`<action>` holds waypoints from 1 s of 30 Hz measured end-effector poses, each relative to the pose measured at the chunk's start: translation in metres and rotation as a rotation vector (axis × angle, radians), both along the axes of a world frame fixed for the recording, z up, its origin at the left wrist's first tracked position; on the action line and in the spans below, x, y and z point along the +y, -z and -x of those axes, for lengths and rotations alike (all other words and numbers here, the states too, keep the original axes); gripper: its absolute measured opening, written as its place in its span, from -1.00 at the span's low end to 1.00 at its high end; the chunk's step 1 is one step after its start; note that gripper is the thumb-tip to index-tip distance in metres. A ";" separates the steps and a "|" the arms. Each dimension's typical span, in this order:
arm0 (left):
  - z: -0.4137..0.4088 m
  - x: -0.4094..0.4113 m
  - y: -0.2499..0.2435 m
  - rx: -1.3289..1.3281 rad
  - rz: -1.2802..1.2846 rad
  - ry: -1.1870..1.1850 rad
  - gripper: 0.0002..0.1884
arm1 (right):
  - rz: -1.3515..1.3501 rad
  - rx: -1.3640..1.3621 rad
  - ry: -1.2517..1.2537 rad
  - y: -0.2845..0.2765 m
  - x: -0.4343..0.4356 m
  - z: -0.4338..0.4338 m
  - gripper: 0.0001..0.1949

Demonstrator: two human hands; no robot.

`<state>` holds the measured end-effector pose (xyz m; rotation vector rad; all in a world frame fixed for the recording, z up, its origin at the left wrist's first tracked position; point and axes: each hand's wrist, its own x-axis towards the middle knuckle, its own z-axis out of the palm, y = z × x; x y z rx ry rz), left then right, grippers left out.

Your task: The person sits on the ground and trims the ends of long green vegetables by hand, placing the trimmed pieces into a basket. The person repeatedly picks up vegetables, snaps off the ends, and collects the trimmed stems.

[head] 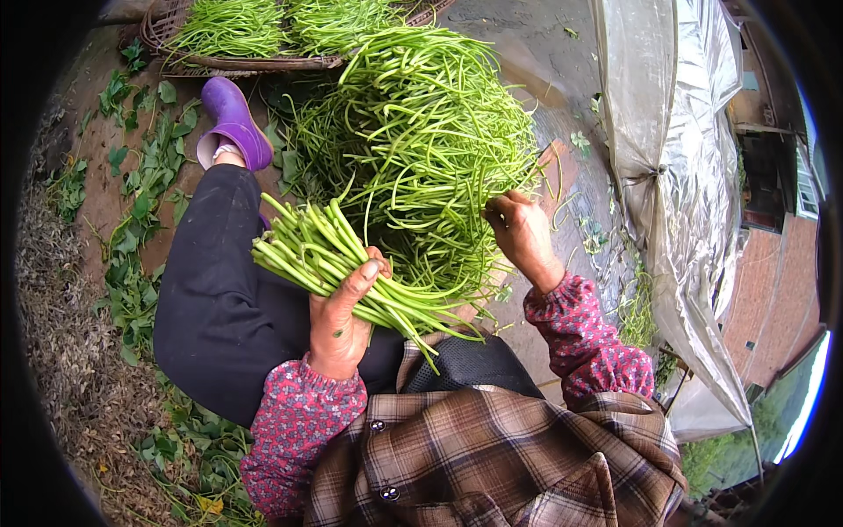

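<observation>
My left hand (346,313) is closed around a thick bundle of green leaf stalks (316,247), above my lap. The cut ends point up and left, and the thin ends trail to the right. A large heap of similar green stalks (435,132) lies in front of me. At its right edge is my right hand (523,237), with fingers curled against the stalks; whether it grips any of them is hidden.
A wicker basket (263,64) with sorted stalks stands at the top left, beyond a purple boot (234,118). Torn green leaves (141,204) litter the ground at left. A plastic sheet (658,165) hangs at right.
</observation>
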<state>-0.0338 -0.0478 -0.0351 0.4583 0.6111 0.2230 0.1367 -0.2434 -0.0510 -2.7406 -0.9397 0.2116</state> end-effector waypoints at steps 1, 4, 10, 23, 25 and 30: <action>0.000 0.000 0.000 -0.002 0.002 0.000 -0.63 | 0.007 -0.021 0.045 0.004 0.002 0.006 -0.86; 0.001 0.000 0.005 -0.055 0.017 -0.017 -0.69 | -0.076 0.041 -0.027 0.021 0.011 0.029 -0.86; 0.001 0.001 0.002 -0.005 -0.006 0.014 -0.63 | -0.377 0.163 -0.001 0.016 0.016 0.032 -0.85; 0.000 -0.002 0.002 -0.046 -0.047 0.043 -0.68 | -0.641 0.608 -0.182 -0.056 0.056 0.048 -0.86; 0.001 -0.001 -0.004 -0.038 -0.074 0.073 -0.70 | -0.529 0.537 -0.355 -0.060 0.071 0.064 -0.87; 0.003 0.000 0.000 -0.001 -0.082 0.027 -0.73 | -0.555 0.475 -0.231 -0.047 0.053 0.043 -0.91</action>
